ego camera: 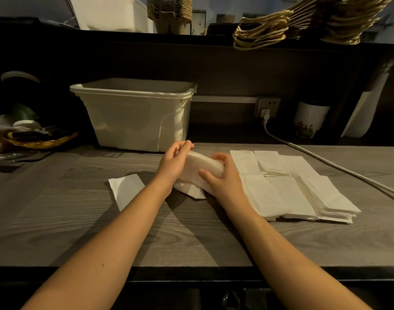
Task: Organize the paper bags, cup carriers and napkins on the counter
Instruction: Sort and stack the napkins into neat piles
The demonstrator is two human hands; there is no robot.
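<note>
A stack of white napkins [197, 168] is held between both hands just above the grey counter [79, 209]. My left hand [172, 163] grips its left end and my right hand [220, 175] curls round its right end. A single napkin [126, 190] lies flat on the counter to the left. More napkins [287, 186] are spread in overlapping rows on the right. Paper bags with twine handles [281, 27] sit on the upper shelf at the back right, and brown cup carriers [167, 10] stand up there near the middle.
A pale plastic bin [135, 113] stands behind the hands. A white cable [325, 162] runs from a wall socket [267, 107] across the counter's right side. A gold bowl of clutter [41, 137] sits at far left, and a white floral cup [309, 119] at the back right.
</note>
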